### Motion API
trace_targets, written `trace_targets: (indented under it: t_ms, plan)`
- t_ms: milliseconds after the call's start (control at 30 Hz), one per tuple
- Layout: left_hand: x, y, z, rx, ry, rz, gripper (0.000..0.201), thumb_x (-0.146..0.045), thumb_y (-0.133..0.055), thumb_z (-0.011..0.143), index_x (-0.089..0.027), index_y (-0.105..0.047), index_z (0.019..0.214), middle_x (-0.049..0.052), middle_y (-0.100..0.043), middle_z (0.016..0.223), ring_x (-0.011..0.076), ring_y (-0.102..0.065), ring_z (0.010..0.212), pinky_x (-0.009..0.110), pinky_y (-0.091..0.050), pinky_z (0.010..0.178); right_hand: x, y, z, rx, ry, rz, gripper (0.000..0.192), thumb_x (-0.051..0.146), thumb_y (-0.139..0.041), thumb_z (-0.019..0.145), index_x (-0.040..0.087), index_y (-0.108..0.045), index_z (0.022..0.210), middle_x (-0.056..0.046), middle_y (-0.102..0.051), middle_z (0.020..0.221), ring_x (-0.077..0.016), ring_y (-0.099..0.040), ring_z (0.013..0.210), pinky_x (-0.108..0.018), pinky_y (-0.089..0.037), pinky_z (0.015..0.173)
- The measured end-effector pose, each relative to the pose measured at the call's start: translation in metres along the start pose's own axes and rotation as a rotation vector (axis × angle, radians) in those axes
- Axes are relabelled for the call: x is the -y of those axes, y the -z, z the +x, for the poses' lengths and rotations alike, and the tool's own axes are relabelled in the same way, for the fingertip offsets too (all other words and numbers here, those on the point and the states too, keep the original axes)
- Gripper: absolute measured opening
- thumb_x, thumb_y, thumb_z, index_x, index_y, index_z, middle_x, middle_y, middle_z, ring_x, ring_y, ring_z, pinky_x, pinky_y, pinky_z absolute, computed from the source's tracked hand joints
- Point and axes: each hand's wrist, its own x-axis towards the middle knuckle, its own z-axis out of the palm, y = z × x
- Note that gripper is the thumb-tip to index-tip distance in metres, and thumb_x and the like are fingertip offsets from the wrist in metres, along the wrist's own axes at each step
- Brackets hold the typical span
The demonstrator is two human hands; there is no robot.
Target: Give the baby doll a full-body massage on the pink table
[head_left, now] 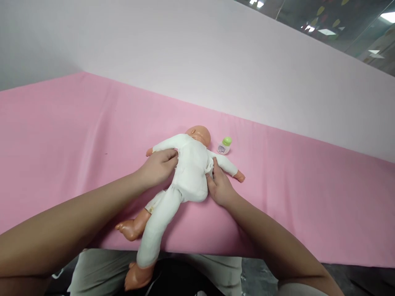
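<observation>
Both forearms come in from the bottom corners, bare, and meet at a baby doll (188,172) lying face down on a pink sheet (77,135). Left hand (159,167) is curled over the doll's side just under its outstretched arm, fingers pinching a bit of the white bodysuit (193,164) there. Right hand (219,187) is on the other side, lower down by the hip, fingertips pressed into the cloth; looks like it's gripping a fold too, but the thumb side is hidden so can't say how tight.

Doll sits roughly in the middle of the sheet, head pointing away toward the wall, arms spread out to both sides. One leg is still in the white fabric and hangs over the near edge, the other leg is bare and bent beside it.

Just beside the doll's head, on the right, stands a little bottle (225,145) with a green cap, not touching it. Behind the sheet is a plain pale wall (200,53)
</observation>
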Motion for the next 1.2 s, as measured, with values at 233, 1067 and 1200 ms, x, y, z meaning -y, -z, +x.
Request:
trace_targets:
  t_ms: [233, 1067, 1200]
  plan:
    - [-0.017, 0.016, -0.03, 0.127, -0.465, 0.282, 0.079, -0.061, -0.072, 0.09, -0.025, -0.051, 0.158, 0.016, -0.057, 0.159, 0.0391, -0.06, 0.141, 0.054, -0.053, 0.113, -0.01, 0.004, 0.01, -0.058, -0.001, -0.005, 0.084, 0.057, -0.049, 0.109, 0.021, -0.014, 0.176, -0.018, -0.036, 0.177, -0.0401, -0.036, 0.164, -0.069, -0.033, 0.13]
    - [0.011, -0.032, -0.001, 0.333, 0.085, -0.486, 0.112, -0.039, -0.087, 0.079, -0.026, -0.024, 0.171, 0.018, -0.054, 0.162, 0.0423, -0.051, 0.151, 0.061, -0.049, 0.119, 0.016, -0.01, -0.003, -0.067, 0.001, -0.106, 0.123, 0.065, -0.081, 0.085, 0.026, -0.007, 0.175, -0.016, 0.004, 0.184, -0.0396, -0.002, 0.172, -0.067, -0.023, 0.136]
    - [0.019, -0.024, 0.002, 0.36, 0.006, -0.297, 0.134, -0.036, -0.096, 0.069, -0.029, -0.013, 0.174, 0.02, -0.044, 0.169, 0.0436, -0.044, 0.156, 0.06, -0.047, 0.121, 0.016, -0.007, -0.002, -0.061, 0.002, -0.088, 0.122, 0.053, -0.084, 0.082, 0.026, -0.009, 0.174, -0.017, -0.005, 0.184, -0.0384, -0.009, 0.172, -0.066, -0.028, 0.135]
